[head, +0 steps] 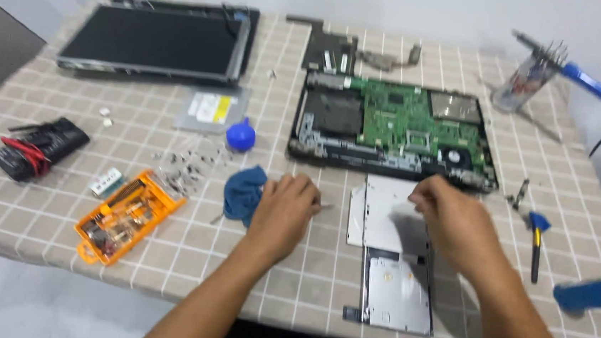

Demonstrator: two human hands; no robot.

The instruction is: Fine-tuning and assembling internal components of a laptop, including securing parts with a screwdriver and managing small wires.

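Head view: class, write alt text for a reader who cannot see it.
Two bare hands work over a silver disc drive on a checked tablecloth: the right hand touches the drive's top, the left hand holds a small tool beside a blue cloth. Behind lie an opened laptop base with green circuit board, a detached screen and an orange bit case.

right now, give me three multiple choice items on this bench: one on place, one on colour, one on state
1. Where is the orange plastic screwdriver-bit case?
A. left of the left hand
B. on the green laptop mainboard
C. beside the soldering iron

2. What colour is the round rubber dust blower?
A. red
B. blue
C. yellow

3. What does the right hand touch?
A. the detached laptop screen panel
B. nothing
C. the silver metal optical drive

Answers: 1 A, the case lies near the table's left edge; 2 B, it is plainly blue; 3 C, the fingers rest on the drive's top plate.
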